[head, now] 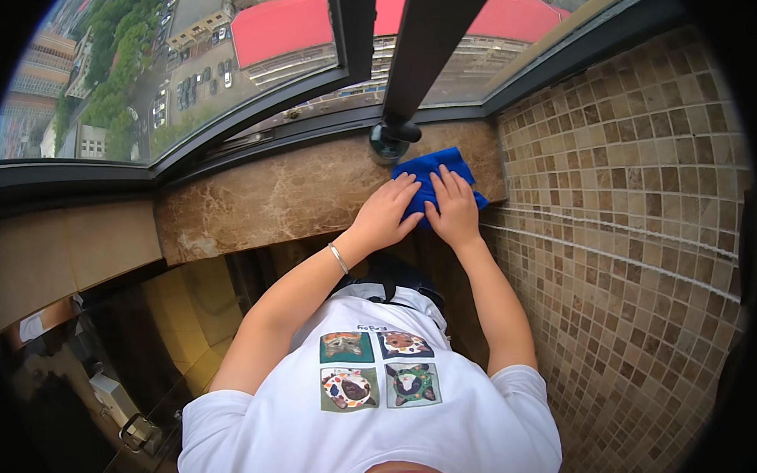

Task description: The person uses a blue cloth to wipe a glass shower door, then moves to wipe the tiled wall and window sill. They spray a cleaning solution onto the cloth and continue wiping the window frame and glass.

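A blue cloth [440,160] lies crumpled on the brown marble windowsill [280,198], near its right end, and part of it reaches the front edge. My left hand [389,209] holds the cloth down from the left, palm down, a silver bangle on the wrist. On the cloth's right part my right hand [454,208] does the same, with fingers stretched forward. Both thumbs point towards each other at the near side. Just behind the cloth stands a spray bottle [388,146] with a dark head, touched by neither hand.
An opened window sash [354,42] juts inward at the left, and a dark upright frame post [422,50] rises behind the bottle. Mosaic tiles cover the right wall [606,150], with two white cords [628,261] along it. A glass panel with a handle [137,431] is lower left.
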The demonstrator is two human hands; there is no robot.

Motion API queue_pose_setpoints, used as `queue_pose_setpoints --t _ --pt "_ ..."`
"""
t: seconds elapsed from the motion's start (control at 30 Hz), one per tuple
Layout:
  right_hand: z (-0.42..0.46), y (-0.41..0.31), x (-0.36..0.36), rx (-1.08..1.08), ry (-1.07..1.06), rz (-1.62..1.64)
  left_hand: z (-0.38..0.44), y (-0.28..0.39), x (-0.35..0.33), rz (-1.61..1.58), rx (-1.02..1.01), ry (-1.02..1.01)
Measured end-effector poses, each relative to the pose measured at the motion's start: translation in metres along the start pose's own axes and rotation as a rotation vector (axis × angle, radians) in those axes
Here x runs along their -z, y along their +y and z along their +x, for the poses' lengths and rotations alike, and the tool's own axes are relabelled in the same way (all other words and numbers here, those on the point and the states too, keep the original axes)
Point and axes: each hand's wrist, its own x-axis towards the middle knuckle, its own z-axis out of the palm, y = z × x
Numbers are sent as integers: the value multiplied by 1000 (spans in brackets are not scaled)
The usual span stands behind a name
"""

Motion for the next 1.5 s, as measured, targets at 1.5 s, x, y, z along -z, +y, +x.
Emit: queue_pose_setpoints --t 1.5 --pt "21 -48 -19 -18 19 85 16 -19 11 -197 464 693"
